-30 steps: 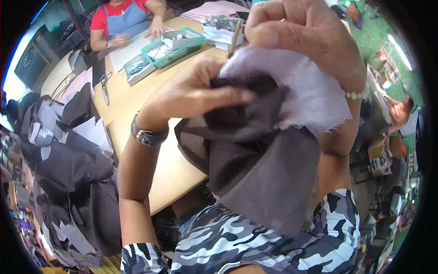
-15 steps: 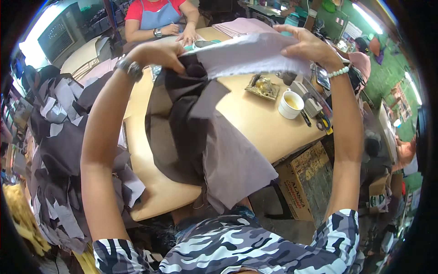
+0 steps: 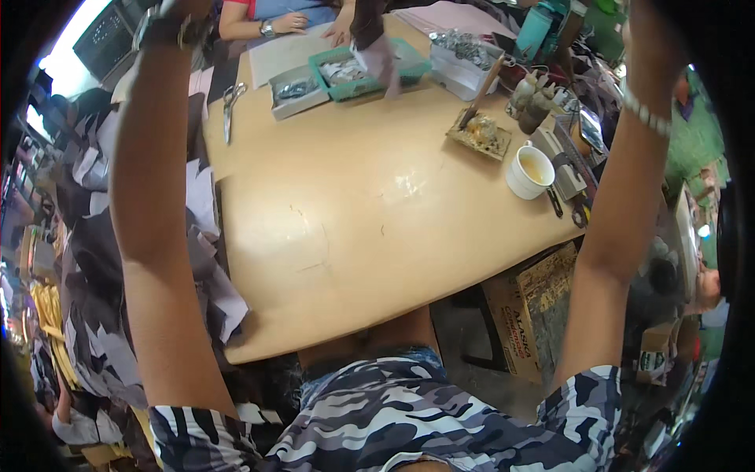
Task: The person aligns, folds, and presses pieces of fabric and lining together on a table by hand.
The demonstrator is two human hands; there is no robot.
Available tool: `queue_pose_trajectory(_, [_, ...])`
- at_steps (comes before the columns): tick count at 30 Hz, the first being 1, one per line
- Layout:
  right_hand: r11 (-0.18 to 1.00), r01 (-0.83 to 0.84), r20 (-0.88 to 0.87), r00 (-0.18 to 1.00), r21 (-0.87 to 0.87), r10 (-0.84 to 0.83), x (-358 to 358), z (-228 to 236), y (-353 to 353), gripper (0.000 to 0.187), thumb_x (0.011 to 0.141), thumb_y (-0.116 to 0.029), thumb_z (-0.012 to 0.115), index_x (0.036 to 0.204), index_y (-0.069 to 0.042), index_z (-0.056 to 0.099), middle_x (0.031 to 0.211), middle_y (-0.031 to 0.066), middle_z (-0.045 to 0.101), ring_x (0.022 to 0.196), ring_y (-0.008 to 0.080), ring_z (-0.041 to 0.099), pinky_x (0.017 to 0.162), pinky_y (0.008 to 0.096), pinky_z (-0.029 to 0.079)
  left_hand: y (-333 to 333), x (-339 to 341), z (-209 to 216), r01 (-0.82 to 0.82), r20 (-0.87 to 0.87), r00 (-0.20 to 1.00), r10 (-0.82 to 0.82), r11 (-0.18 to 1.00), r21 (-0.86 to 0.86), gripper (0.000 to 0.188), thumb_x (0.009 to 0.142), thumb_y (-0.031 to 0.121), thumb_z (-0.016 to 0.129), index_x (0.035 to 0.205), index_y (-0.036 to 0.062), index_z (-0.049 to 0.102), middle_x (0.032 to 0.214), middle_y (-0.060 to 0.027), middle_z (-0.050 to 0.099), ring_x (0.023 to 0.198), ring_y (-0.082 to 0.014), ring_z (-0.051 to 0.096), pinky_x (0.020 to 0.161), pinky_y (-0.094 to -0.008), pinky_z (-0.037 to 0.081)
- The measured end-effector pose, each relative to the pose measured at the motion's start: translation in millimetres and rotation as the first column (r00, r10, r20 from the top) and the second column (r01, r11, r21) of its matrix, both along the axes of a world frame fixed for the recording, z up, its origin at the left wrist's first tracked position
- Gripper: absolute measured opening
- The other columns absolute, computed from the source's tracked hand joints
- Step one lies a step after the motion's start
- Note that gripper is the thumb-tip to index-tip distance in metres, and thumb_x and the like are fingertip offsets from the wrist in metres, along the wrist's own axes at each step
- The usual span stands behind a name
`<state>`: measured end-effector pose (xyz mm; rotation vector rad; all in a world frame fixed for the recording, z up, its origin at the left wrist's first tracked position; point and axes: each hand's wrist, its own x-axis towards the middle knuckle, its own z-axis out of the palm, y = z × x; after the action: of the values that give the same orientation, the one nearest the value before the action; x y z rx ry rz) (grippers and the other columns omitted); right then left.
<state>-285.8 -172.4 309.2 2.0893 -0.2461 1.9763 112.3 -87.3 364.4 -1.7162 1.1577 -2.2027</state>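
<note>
Both my arms reach up toward the top of the view. My left hand (image 3: 185, 8) is cut off by the upper edge, above a dark wristwatch, and its fingers do not show. At the upper right my right hand (image 3: 654, 39), above a pale bead bracelet, is dark and its fingers cannot be made out. Between them, the lower end of a dark and pale lilac fabric piece (image 3: 377, 59) hangs in from the top, in front of a green basket (image 3: 333, 88). Where the fabric meets my hands is out of view.
Scissors (image 3: 229, 110) lie at the table's (image 3: 314, 252) left. A white mug (image 3: 528, 173), a glue-crusted tray with a brush (image 3: 481, 135) and boxes of small metal parts (image 3: 460, 67) stand right of centre. Fabric scraps (image 3: 94, 259) heap at left. A person (image 3: 287, 16) sits opposite.
My hands have risen toward the top edge. The fabric, earlier spread between them across the table, has gone up with only its lower end in view, uncovering the tabletop, scissors and basket.
</note>
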Motion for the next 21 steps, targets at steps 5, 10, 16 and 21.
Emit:
queue_pose_trajectory(5, [0.984,-0.149,-0.283,0.944,0.094,0.17,-18,-72,90,0.034,0.075,-0.005,0.06,0.11,-0.002,0.06,0.096,0.0111,0.067,0.094,0.0253,0.063,0.093,0.0417,0.041,60,-55,-144,0.819,-0.78,-0.126,-0.613,0.38,-0.431,0.025,0.082,0.011,0.058,0.103,-0.0016,0.061,0.089,-0.0152,0.064,0.077,-0.0215,0.061,0.066,-0.0344,0.048])
queue_pose_trajectory(10, [0.824,-0.396,-0.572,0.593,0.405,0.567,16,-211,172,0.041,0.076,-0.01,0.059,0.116,-0.003,0.058,0.102,0.0101,0.065,0.094,0.0249,0.063,0.092,0.0463,0.04,148,-33,-238,0.728,-0.879,0.476,-0.004,0.562,0.392,0.042,0.072,0.018,0.066,0.112,0.0104,0.06,0.108,-0.0107,0.061,0.103,-0.0267,0.057,0.086,-0.0374,0.046])
queue_pose_trajectory(16, [0.714,-0.297,-0.627,0.343,0.634,0.699,22,-255,213,0.055,0.075,-0.015,0.065,0.125,0.0,0.049,0.094,0.0107,0.064,0.08,0.026,0.061,0.085,0.0438,0.043,224,-33,-228,0.517,-0.928,0.273,0.253,0.775,0.363,0.072,0.067,0.055,0.07,0.117,0.0043,0.057,0.116,-0.0157,0.059,0.109,-0.034,0.055,0.093,-0.0454,0.042])
queue_pose_trajectory(21, [0.646,-0.342,-0.488,0.445,0.683,0.751,44,-238,208,0.062,0.074,-0.019,0.07,0.129,-0.001,0.047,0.094,0.0122,0.063,0.081,0.0242,0.061,0.083,0.0398,0.045,276,3,-208,-0.463,-0.919,-0.066,0.388,0.804,0.373,0.089,0.064,0.071,0.061,0.117,-0.0003,0.057,0.114,-0.0235,0.058,0.113,-0.0382,0.053,0.088,-0.065,0.038])
